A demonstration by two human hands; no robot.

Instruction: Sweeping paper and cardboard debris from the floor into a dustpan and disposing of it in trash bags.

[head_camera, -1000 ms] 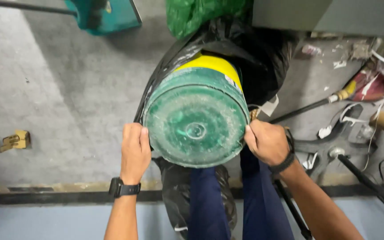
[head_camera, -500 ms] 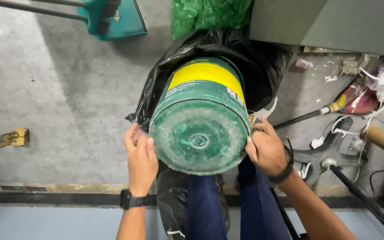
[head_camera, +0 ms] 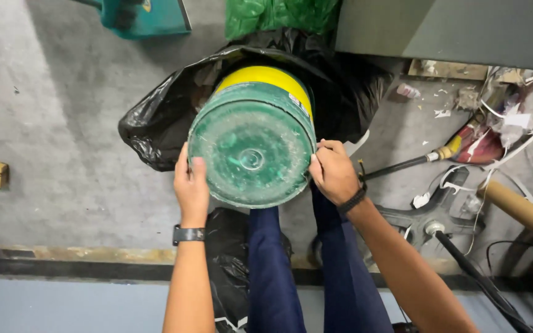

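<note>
A: The green bucket point(head_camera: 252, 148) with the yellow band is turned over, its dirty bottom facing up to the camera and its mouth pushed down into the open black rubbish bag point(head_camera: 155, 123) on the grey floor point(head_camera: 50, 123).

B: And the hands?

A: The left hand point(head_camera: 191, 186) presses flat on the left side of the bucket, fingers together, thumb on the bottom rim. The right hand point(head_camera: 332, 170) grips the right side, fingers curled and closed against the wall.

B: Which step is it?

A: I judge it is the emptying step, the bucket held tipped over the bag. The next move calls for a firm hold on both sides, so the bag mouth does not slip away.
</note>
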